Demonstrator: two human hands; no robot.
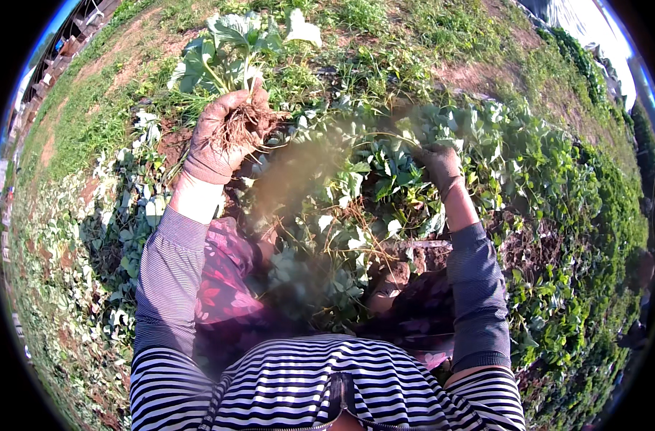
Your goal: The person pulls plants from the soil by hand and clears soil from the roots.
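My left hand (228, 134), in a soiled tan work glove, grips a bunch of uprooted leafy plants (236, 46) at upper left. Their bare, brown roots (246, 126) hang over the fingers, and the broad green leaves point away from me. On the right, my right hand (439, 164), gloved too, is among low green foliage (397, 167) at the end of some thin stems. Its fingers are partly hidden by shade and leaves, so its hold is unclear. A blurred brown smear covers part of the view between the hands.
Dense leafy plants (564, 194) spread along the right. Pale, wilted leaves (96, 215) and soil lie at the left. Dry stems (360, 231) tangle between my legs. Grass (381, 19) grows beyond the bed, and white sheeting (591, 27) stands at the far upper right.
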